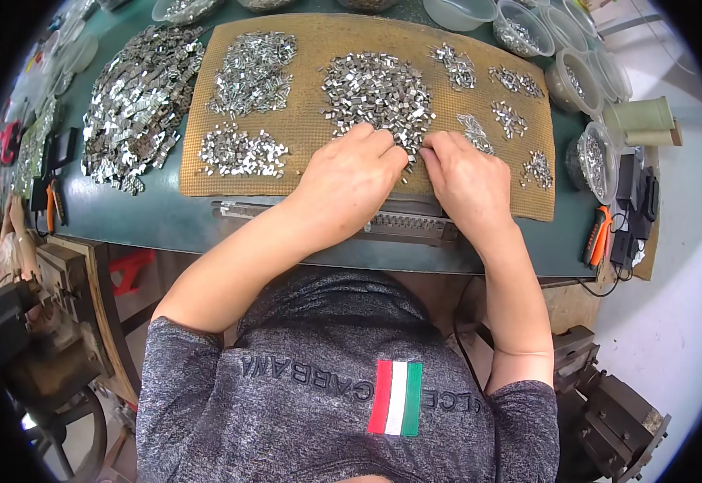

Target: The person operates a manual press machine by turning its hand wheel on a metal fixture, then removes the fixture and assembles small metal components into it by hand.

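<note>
On a tan ribbed mat (310, 80) lies a central pile of small silvery metal pieces (375, 88). At its near edge, my left hand (351, 177) has its fingers curled closed, tips down among the pieces. Just to the right, my right hand (468, 173) is closed in a pinch, thumb against the fingers. Whatever either hand grips is too small or hidden to make out. A long slotted metal bar (415, 228) lies along the mat's near edge, below both wrists. A small heap of thin metal parts (473, 133) lies just beyond the right hand's fingers.
Other metal heaps share the mat, including a bright one (242, 151) at left. A large pile of flat pieces (137, 105) sits left of it. Plastic bowls (572, 80) line the back and right. Orange-handled pliers (599, 236) lie at the right edge. Another person's hand (19, 213) shows far left.
</note>
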`<state>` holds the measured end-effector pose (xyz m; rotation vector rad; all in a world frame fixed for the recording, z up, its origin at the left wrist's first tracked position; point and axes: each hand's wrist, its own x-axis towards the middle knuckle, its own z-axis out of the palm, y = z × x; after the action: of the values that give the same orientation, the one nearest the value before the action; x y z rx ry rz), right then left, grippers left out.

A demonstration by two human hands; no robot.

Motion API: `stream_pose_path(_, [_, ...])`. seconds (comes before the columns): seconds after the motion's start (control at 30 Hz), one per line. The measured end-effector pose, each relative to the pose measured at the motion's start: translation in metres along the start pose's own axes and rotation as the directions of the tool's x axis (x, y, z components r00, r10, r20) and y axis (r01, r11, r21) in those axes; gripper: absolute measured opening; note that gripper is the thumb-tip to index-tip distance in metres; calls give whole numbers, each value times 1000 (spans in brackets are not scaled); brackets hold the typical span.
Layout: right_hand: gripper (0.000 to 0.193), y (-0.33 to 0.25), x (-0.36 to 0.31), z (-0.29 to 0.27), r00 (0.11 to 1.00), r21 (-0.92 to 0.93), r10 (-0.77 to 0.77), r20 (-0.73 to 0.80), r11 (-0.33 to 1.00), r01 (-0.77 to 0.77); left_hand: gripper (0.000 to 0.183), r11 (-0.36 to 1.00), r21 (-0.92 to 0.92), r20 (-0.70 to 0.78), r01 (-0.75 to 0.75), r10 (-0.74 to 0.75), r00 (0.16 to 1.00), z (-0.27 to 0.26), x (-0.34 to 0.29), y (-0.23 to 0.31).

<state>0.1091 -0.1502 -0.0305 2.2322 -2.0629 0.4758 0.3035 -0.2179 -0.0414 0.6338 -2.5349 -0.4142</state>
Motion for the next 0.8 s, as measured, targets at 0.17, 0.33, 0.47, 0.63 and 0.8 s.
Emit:
stream_pose_path(0.17, [9, 8, -3, -2, 998, 126, -43, -50, 991, 49, 13, 999, -44, 2, 25, -25, 1000, 1, 0, -1])
stream_pose_path(0.33, [9, 5, -21, -25, 996, 196, -90, -10, 977, 91, 13, 991, -128, 33, 48, -45, 998, -8, -3, 0])
stream_pose_path(0.47, [10, 3, -24, -28, 975, 177, -176, 137, 973, 150, 14, 990, -138, 6, 31, -30, 1000, -8, 10, -6])
stream_pose_path(0.63, [9, 2, -26, -26, 978, 194, -151, 147, 973, 121, 15, 996, -74, 48, -41, 45, 998, 2, 35, -12])
stream_pose_path(0.8, [8, 4, -34, -28, 992, 327, -89, 88, 943, 55, 9, 994, -12, 107, -109, 110, 988, 14, 48, -13])
